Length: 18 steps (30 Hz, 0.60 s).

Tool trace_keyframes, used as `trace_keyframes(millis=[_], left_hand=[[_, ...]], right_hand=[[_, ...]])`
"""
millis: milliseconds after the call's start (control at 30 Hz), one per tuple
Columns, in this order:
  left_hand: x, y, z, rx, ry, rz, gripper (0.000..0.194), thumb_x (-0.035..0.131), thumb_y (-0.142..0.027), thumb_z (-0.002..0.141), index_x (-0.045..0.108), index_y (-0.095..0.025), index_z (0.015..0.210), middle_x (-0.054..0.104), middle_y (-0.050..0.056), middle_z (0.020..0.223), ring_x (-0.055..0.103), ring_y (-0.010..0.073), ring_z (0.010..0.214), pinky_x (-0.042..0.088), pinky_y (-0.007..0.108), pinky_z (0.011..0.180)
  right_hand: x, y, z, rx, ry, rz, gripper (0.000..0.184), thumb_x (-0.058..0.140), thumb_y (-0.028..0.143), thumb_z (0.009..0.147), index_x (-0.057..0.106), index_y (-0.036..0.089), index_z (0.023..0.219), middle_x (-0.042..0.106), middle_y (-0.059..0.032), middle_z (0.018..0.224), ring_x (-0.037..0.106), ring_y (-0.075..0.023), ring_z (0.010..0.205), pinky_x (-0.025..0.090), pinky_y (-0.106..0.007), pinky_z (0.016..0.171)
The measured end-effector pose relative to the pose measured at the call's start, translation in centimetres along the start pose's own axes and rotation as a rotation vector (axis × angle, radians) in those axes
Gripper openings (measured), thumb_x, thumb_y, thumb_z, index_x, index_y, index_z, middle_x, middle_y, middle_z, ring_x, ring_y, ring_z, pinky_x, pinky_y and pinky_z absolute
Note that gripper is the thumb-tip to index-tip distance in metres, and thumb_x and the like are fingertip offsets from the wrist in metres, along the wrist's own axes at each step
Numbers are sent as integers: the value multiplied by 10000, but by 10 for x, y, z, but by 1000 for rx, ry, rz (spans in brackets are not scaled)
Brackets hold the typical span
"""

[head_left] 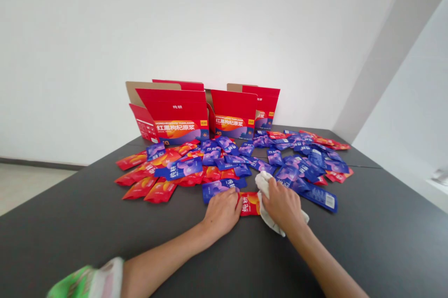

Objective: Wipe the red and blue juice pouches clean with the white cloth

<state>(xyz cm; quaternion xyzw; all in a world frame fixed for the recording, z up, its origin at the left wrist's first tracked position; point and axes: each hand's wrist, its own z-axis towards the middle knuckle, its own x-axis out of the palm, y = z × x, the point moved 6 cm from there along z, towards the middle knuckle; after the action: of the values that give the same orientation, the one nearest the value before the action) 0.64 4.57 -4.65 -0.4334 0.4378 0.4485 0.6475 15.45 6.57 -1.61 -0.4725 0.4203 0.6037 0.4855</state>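
Observation:
A red pouch (pixel 249 204) with an orange fruit print lies flat on the dark table between my hands. My left hand (pixel 224 211) is closed on its left end, with the fingertips curled over the edge. In my right hand (pixel 283 204) a white cloth (pixel 268 214) is bunched up, and it rests on the right end of the same pouch. Part of the pouch is hidden under the cloth and under my left fingers. Just behind my left hand lies a blue pouch (pixel 219 188).
Red pouches (pixel 161 190) and blue pouches are heaped at the left and middle. More blue pouches (pixel 297 169), with some red, spread to the right. Behind them stand open red cartons (pixel 178 114) with raised flaps, before a white wall (pixel 224 23).

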Motion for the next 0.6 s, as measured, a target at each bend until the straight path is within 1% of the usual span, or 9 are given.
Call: trace_keyframes(millis=[67, 133, 200, 300, 333, 367, 500, 533, 600], left_hand=[[-1, -1, 0, 2, 7, -4, 329, 306, -310, 937, 599, -163, 966, 644, 87, 1003, 613, 222, 909, 461, 317, 765], [-1, -1, 0, 7, 14, -5, 322, 312, -302, 935, 605, -170, 924, 647, 79, 972, 618, 210, 883, 462, 302, 745], [-2, -1, 0, 7, 15, -2, 331, 303, -304, 936, 604, -169, 915, 645, 80, 980, 617, 213, 886, 464, 307, 745], [-2, -1, 0, -4, 12, 1, 338, 292, -310, 938, 594, -157, 948, 641, 94, 994, 608, 231, 916, 461, 333, 772], [-2, -1, 0, -7, 12, -1, 334, 295, -307, 937, 592, -155, 954, 640, 96, 996, 605, 232, 923, 458, 335, 782], [-2, -1, 0, -8, 14, -5, 330, 298, -303, 935, 592, -154, 949, 640, 97, 994, 604, 230, 923, 456, 333, 788], [-2, -2, 0, -1, 31, -22, 296, 321, -281, 928, 596, -171, 930, 645, 78, 979, 612, 209, 892, 456, 306, 770], [-2, -2, 0, -1, 33, -24, 299, 319, -283, 929, 596, -172, 933, 645, 77, 983, 612, 209, 895, 457, 306, 770], [-2, -2, 0, -10, 33, -23, 320, 309, -299, 934, 599, -166, 941, 641, 87, 1008, 606, 214, 919, 455, 314, 789]], right_hand=[[0, 13, -4, -131, -17, 25, 281, 467, 359, 834, 500, 212, 1071, 629, -75, 959, 615, -225, 854, 387, -292, 701], [1, 21, -7, -192, -8, 49, 266, 476, 359, 824, 505, 226, 1052, 630, -62, 956, 615, -222, 850, 388, -293, 704], [2, 17, -6, -132, 10, 46, 262, 453, 376, 841, 507, 220, 1045, 635, -66, 937, 621, -227, 828, 390, -296, 685], [3, 3, -2, 26, 20, -2, 283, 425, 386, 868, 502, 189, 1057, 637, -89, 911, 628, -230, 806, 388, -293, 664], [2, 3, -2, 37, 13, -17, 281, 433, 378, 868, 502, 183, 1058, 635, -94, 914, 627, -230, 815, 388, -293, 672], [1, 5, -3, 11, 6, -22, 280, 446, 370, 862, 501, 183, 1062, 631, -95, 925, 624, -229, 830, 388, -292, 685], [1, 26, -10, -195, 8, 28, 267, 496, 355, 820, 509, 214, 1048, 623, -70, 967, 614, -220, 868, 389, -287, 710], [1, 26, -10, -186, 14, 34, 264, 491, 359, 821, 509, 218, 1044, 626, -64, 961, 617, -219, 856, 391, -287, 700], [2, 16, -7, -78, 27, 21, 264, 460, 376, 840, 509, 209, 1040, 634, -69, 935, 626, -222, 825, 392, -287, 675]])
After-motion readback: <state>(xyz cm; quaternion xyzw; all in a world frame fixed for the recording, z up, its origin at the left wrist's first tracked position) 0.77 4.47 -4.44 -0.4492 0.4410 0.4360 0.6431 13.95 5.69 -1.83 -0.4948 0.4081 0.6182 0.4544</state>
